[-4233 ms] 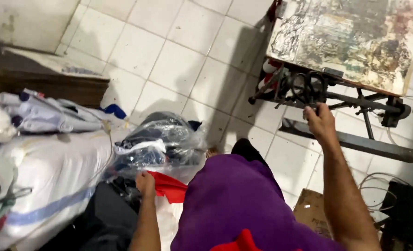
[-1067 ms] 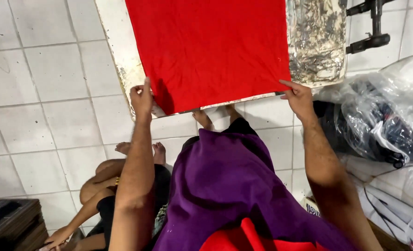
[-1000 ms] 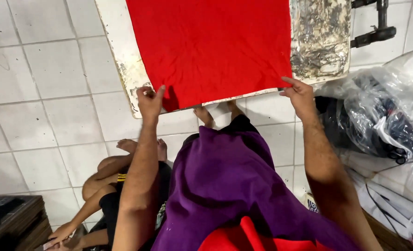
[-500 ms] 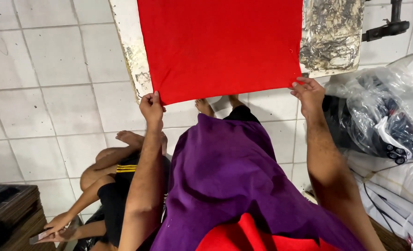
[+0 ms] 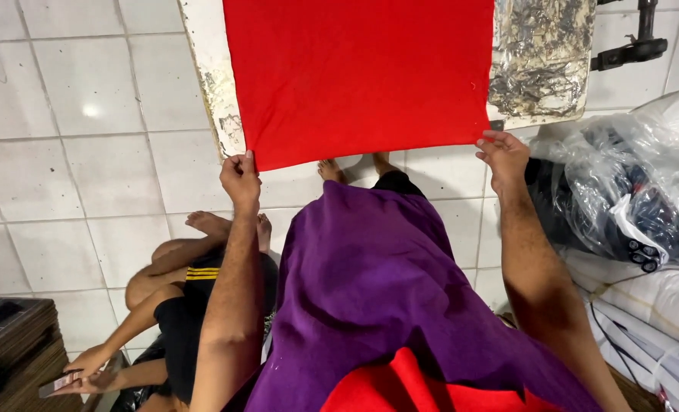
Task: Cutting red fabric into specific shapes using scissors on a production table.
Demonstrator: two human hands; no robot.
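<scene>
1. Red cloth (image 5: pixel 358 76) – flat, matte, soft knit look, roughly rectangular; we have it spread over a pale board (image 5: pixel 206 84) w/ a chipped, stained edge.
2. Near hem runs left–right across the view & sits just above our hands; the cloth's length goes away from us, top edge cut off by the frame, so long axis can't be told for sure.
3. Left hand (image 5: pixel 240 177): fingers curled, pinching the cloth's near-left corner.
4. Right hand (image 5: pixel 503 156): fingers together, tips on the near-right corner – grip vs. mere touch can't be told.
5. Right of the cloth, a 2nd board (image 5: pixel 541 61) crusted w/ grey, flaky dried stuff; black metal arm (image 5: pixel 633 46) beside it.
6. Purple cloth (image 5: pixel 377 282) hangs draped over our front, smooth w/ soft folds.
7. Crinkly clear plastic bags (image 5: pixel 629 191) at right; white glossy floor tiles (image 5: pixel 64 152).
8. Another person's bare legs (image 5: pixel 194 244) on the floor at left, black shorts.
</scene>
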